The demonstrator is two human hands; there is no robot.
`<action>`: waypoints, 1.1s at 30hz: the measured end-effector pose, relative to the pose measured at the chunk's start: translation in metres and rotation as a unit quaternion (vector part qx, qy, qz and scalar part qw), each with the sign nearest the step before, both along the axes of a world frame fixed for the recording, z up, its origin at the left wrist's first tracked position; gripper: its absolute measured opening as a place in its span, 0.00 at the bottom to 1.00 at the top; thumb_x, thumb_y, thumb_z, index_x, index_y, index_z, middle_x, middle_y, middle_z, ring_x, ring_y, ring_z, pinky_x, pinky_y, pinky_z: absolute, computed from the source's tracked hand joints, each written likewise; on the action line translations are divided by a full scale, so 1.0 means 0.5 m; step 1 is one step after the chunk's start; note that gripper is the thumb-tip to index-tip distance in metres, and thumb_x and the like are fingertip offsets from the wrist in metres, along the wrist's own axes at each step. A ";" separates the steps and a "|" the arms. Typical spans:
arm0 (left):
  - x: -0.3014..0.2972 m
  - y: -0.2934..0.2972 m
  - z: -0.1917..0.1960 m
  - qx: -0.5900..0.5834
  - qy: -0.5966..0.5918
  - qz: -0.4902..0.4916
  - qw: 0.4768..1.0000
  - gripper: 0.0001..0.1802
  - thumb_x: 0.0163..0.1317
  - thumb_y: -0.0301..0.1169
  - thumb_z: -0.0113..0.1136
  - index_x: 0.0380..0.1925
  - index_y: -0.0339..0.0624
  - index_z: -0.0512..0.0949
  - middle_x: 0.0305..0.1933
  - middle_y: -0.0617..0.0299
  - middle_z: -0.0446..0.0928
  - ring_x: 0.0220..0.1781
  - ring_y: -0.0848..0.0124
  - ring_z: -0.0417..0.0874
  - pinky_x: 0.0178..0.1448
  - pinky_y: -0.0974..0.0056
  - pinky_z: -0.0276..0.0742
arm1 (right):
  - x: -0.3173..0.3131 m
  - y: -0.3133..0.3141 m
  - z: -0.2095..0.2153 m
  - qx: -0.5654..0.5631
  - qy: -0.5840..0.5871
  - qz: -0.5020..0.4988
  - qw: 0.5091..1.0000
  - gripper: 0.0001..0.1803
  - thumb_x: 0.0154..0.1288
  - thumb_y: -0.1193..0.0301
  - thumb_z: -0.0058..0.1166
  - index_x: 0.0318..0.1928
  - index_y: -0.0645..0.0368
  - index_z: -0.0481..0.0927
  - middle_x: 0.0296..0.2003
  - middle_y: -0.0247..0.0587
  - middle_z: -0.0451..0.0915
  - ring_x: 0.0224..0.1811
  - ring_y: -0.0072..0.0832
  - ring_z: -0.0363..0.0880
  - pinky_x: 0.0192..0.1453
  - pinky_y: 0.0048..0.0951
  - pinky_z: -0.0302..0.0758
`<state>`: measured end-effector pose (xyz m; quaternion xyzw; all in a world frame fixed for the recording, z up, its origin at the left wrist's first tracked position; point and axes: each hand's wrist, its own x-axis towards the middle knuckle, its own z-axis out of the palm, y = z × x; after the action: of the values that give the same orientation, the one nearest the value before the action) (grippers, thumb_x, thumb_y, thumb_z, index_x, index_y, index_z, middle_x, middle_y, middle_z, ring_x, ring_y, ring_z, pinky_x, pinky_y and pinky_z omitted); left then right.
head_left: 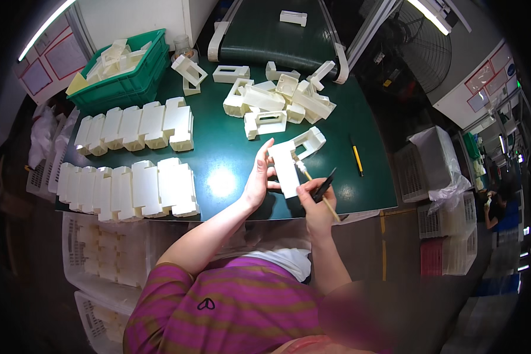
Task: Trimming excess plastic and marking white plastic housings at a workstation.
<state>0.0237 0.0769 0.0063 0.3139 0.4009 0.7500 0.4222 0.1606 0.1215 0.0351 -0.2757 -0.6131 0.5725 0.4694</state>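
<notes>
My left hand [258,180] is at the left side of a white plastic housing [284,171], thumb near its top and fingers along its edge, holding it tilted above the bench front. My right hand [318,207] is closed around a thin wooden stick [330,206] with a pale tip that reaches the housing's right side. A black slim tool [324,185] also sticks out of that grip; its exact kind is unclear. Just behind the held piece lies another white housing [310,143] with a rectangular opening. Some left fingers are partly hidden by the housing.
Loose white housings [265,97] are heaped before a green conveyor belt [271,38]. Two rows of housings [141,127] stand at left, near a green crate [118,82]. A yellow-and-black knife-like tool [357,158] lies at right. White crates [76,259] sit below the bench.
</notes>
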 end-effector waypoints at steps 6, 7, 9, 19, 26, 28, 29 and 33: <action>-0.008 -0.027 0.000 -0.043 -0.112 0.034 0.992 0.31 0.66 0.52 0.37 0.59 0.41 0.53 0.44 0.55 0.65 0.37 0.69 0.75 0.38 0.64 0.80 | -0.009 0.012 0.026 -0.113 0.065 0.026 0.991 0.11 0.53 0.86 0.54 0.31 0.58 0.68 0.25 0.32 0.71 0.17 0.12 0.62 0.19 0.13 0.55; 0.000 -0.047 0.011 -0.106 -0.102 0.019 0.989 0.25 0.66 0.47 0.41 0.55 0.42 0.56 0.43 0.56 0.66 0.35 0.70 0.75 0.36 0.64 0.79 | -0.011 0.008 0.029 -0.113 0.067 0.032 0.991 0.11 0.53 0.86 0.54 0.31 0.58 0.68 0.24 0.32 0.71 0.18 0.13 0.62 0.19 0.12 0.56; -0.002 -0.080 0.029 -0.177 -0.060 -0.034 0.982 0.15 0.64 0.35 0.48 0.46 0.42 0.60 0.39 0.57 0.69 0.32 0.71 0.76 0.32 0.66 0.78 | -0.024 0.013 0.043 -0.127 0.068 0.050 0.988 0.11 0.53 0.85 0.55 0.32 0.58 0.69 0.24 0.32 0.71 0.18 0.13 0.63 0.20 0.13 0.57; -0.005 -0.134 -0.002 -0.001 0.523 -0.005 0.852 0.06 0.55 0.30 0.56 0.31 0.40 0.73 0.26 0.57 0.72 0.31 0.62 0.76 0.37 0.62 0.73 | -0.280 0.020 0.028 -0.148 0.020 0.150 0.977 0.11 0.52 0.80 0.58 0.32 0.58 0.69 0.23 0.31 0.70 0.21 0.18 0.71 0.26 0.17 0.67; -0.027 -0.139 -0.023 -0.040 0.041 -0.050 0.997 0.14 0.65 0.34 0.46 0.48 0.40 0.66 0.40 0.57 0.73 0.37 0.68 0.78 0.42 0.64 0.75 | -0.245 -0.030 0.082 0.043 0.046 0.148 0.987 0.08 0.56 0.83 0.52 0.31 0.59 0.67 0.28 0.31 0.70 0.28 0.14 0.67 0.33 0.16 0.67; -0.028 -0.136 -0.014 0.044 -0.084 0.010 0.995 0.26 0.67 0.42 0.42 0.60 0.46 0.50 0.55 0.55 0.63 0.51 0.65 0.72 0.51 0.63 0.72 | -0.184 -0.027 0.086 0.223 -0.024 0.115 0.968 0.07 0.56 0.83 0.51 0.30 0.60 0.68 0.28 0.31 0.70 0.28 0.16 0.67 0.33 0.17 0.66; -0.030 -0.133 -0.021 0.088 -0.119 0.030 0.988 0.27 0.68 0.44 0.40 0.62 0.47 0.48 0.58 0.55 0.61 0.54 0.65 0.70 0.54 0.61 0.70 | -0.165 -0.039 0.077 0.250 -0.049 0.108 0.961 0.07 0.55 0.84 0.51 0.31 0.60 0.69 0.28 0.32 0.71 0.28 0.17 0.68 0.34 0.17 0.66; -0.037 -0.108 0.006 0.139 -0.227 0.027 0.963 0.28 0.69 0.46 0.33 0.63 0.47 0.45 0.62 0.49 0.58 0.59 0.60 0.67 0.61 0.54 0.65 | -0.119 -0.066 0.038 0.307 -0.132 0.129 0.933 0.08 0.53 0.84 0.52 0.32 0.61 0.70 0.32 0.39 0.73 0.30 0.20 0.70 0.34 0.19 0.68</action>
<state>0.0053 0.0228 0.0091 0.1796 0.1944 0.8613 0.4337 0.1009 0.0886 0.0540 -0.1095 -0.8459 0.3700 0.3681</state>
